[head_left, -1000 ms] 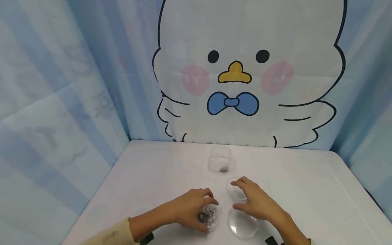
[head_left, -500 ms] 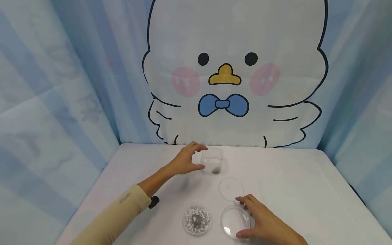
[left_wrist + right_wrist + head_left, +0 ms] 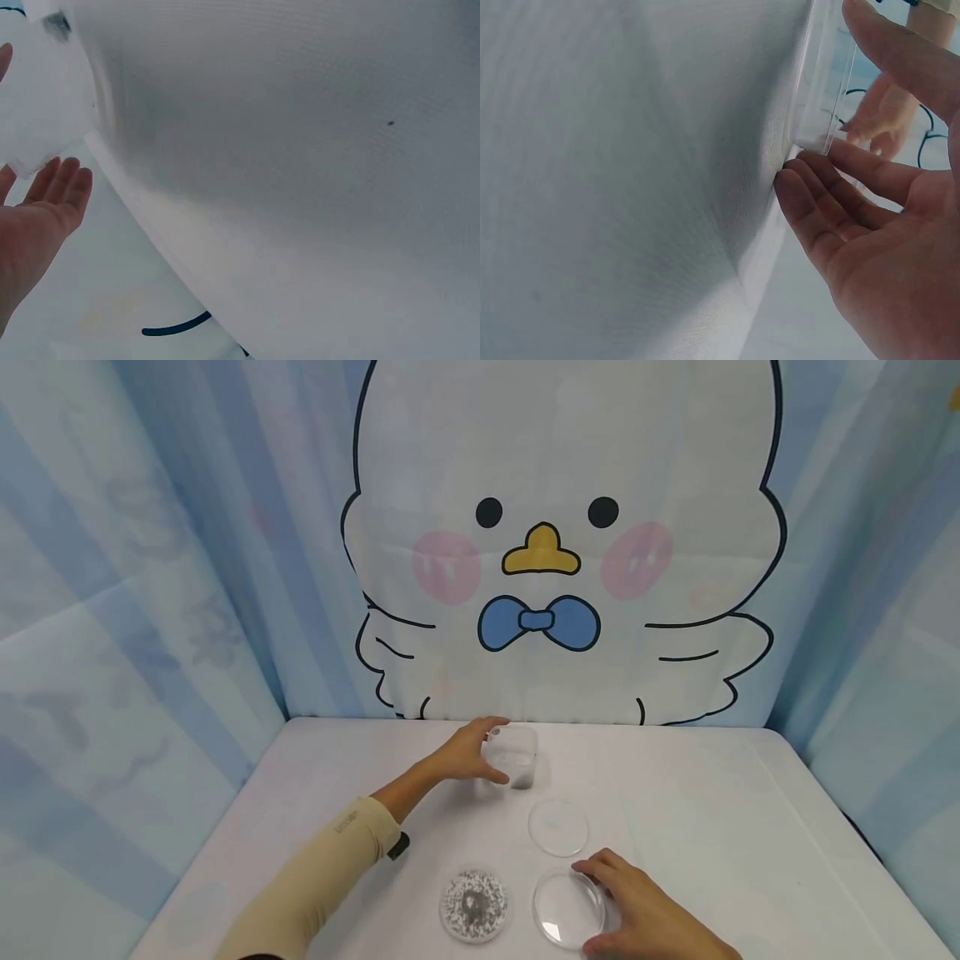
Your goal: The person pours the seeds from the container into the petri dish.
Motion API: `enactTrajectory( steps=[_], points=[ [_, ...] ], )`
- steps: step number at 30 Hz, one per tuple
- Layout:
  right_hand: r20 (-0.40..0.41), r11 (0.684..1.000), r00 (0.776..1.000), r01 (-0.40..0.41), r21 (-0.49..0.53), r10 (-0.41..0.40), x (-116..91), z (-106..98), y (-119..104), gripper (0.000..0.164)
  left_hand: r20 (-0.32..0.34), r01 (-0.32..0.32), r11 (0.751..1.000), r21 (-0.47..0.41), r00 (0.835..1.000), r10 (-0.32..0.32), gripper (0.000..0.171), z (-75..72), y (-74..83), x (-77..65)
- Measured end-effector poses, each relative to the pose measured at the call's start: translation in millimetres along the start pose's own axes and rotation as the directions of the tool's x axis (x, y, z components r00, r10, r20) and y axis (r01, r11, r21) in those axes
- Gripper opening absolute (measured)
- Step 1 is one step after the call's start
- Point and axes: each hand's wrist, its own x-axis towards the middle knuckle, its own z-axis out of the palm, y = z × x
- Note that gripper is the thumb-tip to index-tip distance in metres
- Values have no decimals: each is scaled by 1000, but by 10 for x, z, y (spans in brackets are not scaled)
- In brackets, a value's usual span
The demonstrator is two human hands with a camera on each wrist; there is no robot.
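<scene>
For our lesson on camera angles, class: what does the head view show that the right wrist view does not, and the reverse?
Only the head view shows the speckled dish and the printed beak.
Only the right wrist view shows the right palm.
Both show the right hand at the clear dish, the left hand and the table.

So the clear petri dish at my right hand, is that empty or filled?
It looks empty: in the head view, the white tabletop shows through the clear petri dish, with only bright glare on it.
</scene>
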Motion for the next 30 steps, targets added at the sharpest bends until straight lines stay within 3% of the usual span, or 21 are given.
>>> enactTrajectory(
  steps=[4,13,18,23,30],
  points=[
    [33,999,999,-43,-3,43,8,-9,-17,78,-11,17,999,-47,1000,-17,96,46,-55,9],
    [0,999,1000,-26,-36,26,3,-5,-46,75,-89,7,996,-91,996,-15,90,64,-153,-107],
    [-26,999,1000,-12,-47,11,-2,9,-50,74,-134,-38,992,-116,991,23,88,6,-78,-389],
    [-18,999,1000,-20,-29,19,3,0,-66,74,-148,-135,984,-116,982,117,90,-20,48,-687],
    [29,997,997,-72,6,72,27,-20,-84,74,-97,-238,971,-25,967,234,90,63,265,-1010]
  ],
)
